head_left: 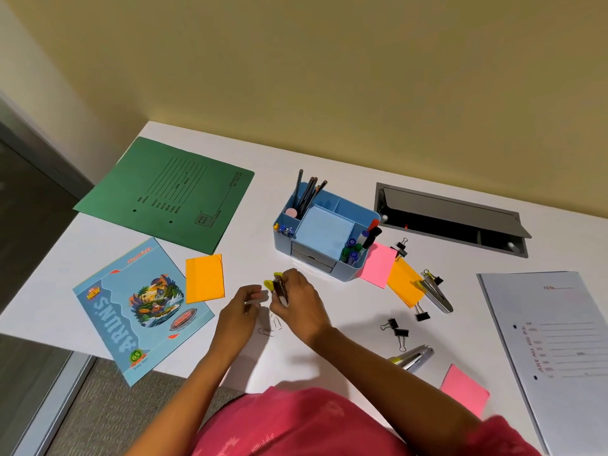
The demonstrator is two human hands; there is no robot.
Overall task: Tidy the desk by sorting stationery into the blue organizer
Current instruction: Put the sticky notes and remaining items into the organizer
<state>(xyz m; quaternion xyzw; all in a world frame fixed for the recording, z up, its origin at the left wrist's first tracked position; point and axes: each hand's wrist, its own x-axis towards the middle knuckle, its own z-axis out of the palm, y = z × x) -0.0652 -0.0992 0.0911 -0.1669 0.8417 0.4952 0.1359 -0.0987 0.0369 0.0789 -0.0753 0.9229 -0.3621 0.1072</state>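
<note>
The blue organizer [329,230] stands mid-desk with pencils at its back left, markers at its right and a blue notepad in the middle. My right hand [301,299] grips a yellow-and-metal stapler [278,286] just in front of the organizer. My left hand [241,311] is beside it, fingers pinched on something small and pale that I cannot identify. Silver paper clips [274,324] lie on the desk under both hands. Black binder clips [396,330] are scattered to the right, with another stapler [436,292] and a third stapler [413,357] near them.
A green folder [167,192] lies at the back left, a blue notebook [138,307] and an orange sticky pad [204,278] at the left. Pink notes [376,269], orange notes [404,286], another pink pad [464,391] and a grey folder [559,350] lie right. A cable hatch [450,222] is open behind.
</note>
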